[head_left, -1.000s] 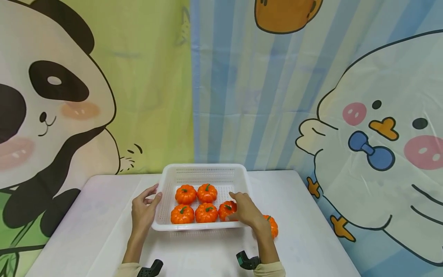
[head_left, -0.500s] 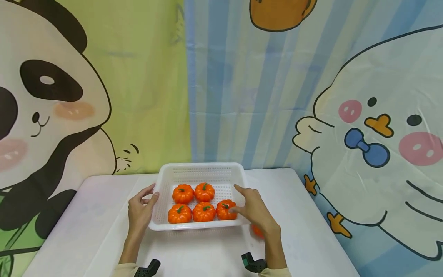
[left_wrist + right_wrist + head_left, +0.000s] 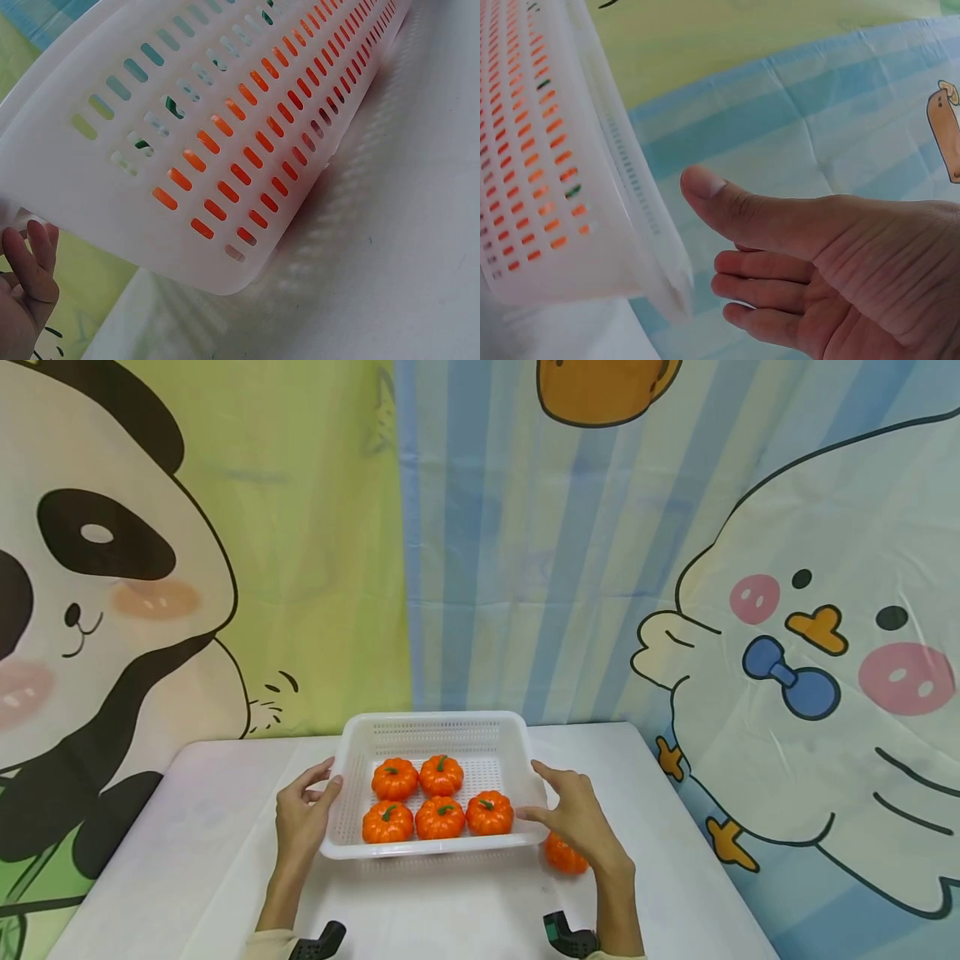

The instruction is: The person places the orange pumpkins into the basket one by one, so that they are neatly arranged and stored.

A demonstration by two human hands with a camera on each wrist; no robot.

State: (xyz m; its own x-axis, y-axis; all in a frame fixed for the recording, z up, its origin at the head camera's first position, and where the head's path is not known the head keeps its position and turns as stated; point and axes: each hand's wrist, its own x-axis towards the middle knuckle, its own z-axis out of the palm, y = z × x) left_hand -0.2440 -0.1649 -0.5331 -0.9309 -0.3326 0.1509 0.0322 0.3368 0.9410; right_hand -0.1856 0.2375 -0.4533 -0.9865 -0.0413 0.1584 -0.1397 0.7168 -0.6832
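Observation:
A white perforated plastic basket (image 3: 480, 722) holds several small orange pumpkins with green stems. Two, including one pumpkin (image 3: 441, 776), sit in the back row, and three, including another pumpkin (image 3: 490, 813), line the front. My left hand (image 3: 302, 814) grips the basket's left rim, its fingertips curled at the edge in the left wrist view. Just off the right side, my right hand (image 3: 581, 814) has its thumb and fingers spread with nothing between them. Its thumb overlaps the basket's front right corner in the head view. One loose pumpkin (image 3: 564, 855) lies on the table below this hand, partly covered by it.
The white-covered table (image 3: 442, 910) carries the basket near its back edge. Behind it hangs a cloth backdrop (image 3: 495, 543) with a printed panda and chick. Each wrist wears a black camera, such as the right camera (image 3: 572, 937).
My right hand has drawn back to the right, from the front right pumpkin to outside the basket. More of the loose pumpkin shows than half a second ago. My left hand stays at the rim.

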